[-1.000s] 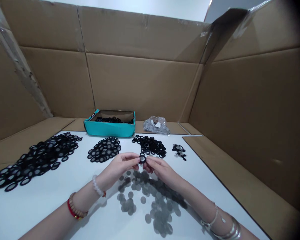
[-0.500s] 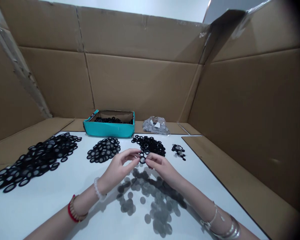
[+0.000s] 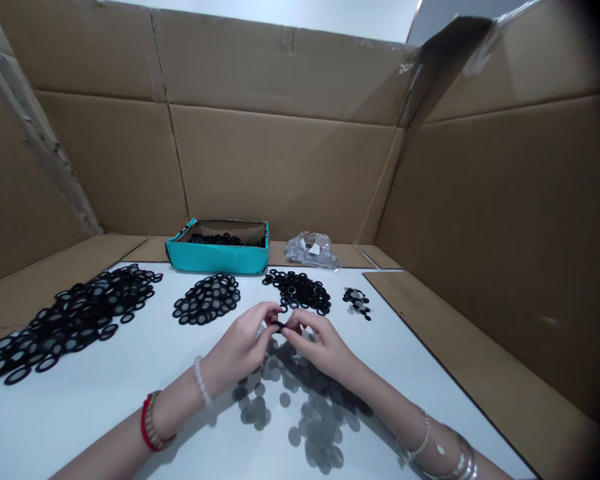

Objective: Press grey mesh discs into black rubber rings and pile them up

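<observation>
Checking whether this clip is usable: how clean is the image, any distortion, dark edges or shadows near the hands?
In the head view, wide-angle distortion bows the cardboard wall, the right edge falls to dark vignetting, soft shadows lie beside the left hand and right hand on the white table, and the black ring is too small to show sharply.

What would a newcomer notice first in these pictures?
Black rings with grey centres catch the eye first, lying in piles across the back of the white table. Closer in, loose grey discs spread below the left hand and right hand, which meet over a small black ring. A teal box sits at the table's far edge.
</observation>
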A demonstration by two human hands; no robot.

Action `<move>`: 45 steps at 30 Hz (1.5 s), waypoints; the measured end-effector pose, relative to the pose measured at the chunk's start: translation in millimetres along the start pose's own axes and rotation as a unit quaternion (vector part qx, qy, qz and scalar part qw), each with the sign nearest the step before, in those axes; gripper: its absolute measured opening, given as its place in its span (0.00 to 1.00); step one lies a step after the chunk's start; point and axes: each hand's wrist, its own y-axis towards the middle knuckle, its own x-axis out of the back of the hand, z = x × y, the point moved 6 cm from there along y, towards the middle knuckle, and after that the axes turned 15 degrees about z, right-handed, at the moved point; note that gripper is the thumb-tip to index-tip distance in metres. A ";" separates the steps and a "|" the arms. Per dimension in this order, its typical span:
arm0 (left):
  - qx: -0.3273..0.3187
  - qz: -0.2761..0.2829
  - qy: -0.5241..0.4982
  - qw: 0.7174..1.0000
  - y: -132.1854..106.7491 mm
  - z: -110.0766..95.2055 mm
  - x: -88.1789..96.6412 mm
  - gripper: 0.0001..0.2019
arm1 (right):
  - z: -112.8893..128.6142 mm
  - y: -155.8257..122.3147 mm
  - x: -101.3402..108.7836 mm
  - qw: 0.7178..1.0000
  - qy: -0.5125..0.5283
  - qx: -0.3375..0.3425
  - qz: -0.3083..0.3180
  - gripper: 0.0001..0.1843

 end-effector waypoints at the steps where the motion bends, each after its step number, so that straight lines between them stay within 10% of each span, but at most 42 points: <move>1: -0.003 -0.001 0.005 1.000 0.0 -1.4 1.3 0.11 | 1.8 -0.5 1.3 1.000 -0.003 0.001 -0.006 0.12; 12: 0.052 0.009 -0.164 0.985 4.3 15.0 -4.5 0.07 | -9.3 0.4 0.2 0.999 0.028 -0.011 0.012 0.15; 22: -0.081 -0.022 0.031 0.996 -1.5 -11.7 10.7 0.09 | -19.3 4.4 -0.7 0.975 0.208 -0.058 0.060 0.18; 26: -0.030 -0.020 -0.055 0.998 0.8 -2.3 6.5 0.15 | -25.9 3.0 4.9 0.973 0.215 -0.087 0.014 0.17; 34: 0.146 0.002 -0.340 0.929 4.3 19.2 -7.1 0.15 | -25.4 2.3 2.4 0.979 0.187 -0.074 0.029 0.15; 45: 0.175 0.005 -0.525 0.833 -2.4 22.3 -16.3 0.14 | -18.6 0.9 -0.3 0.969 0.233 -0.057 0.051 0.15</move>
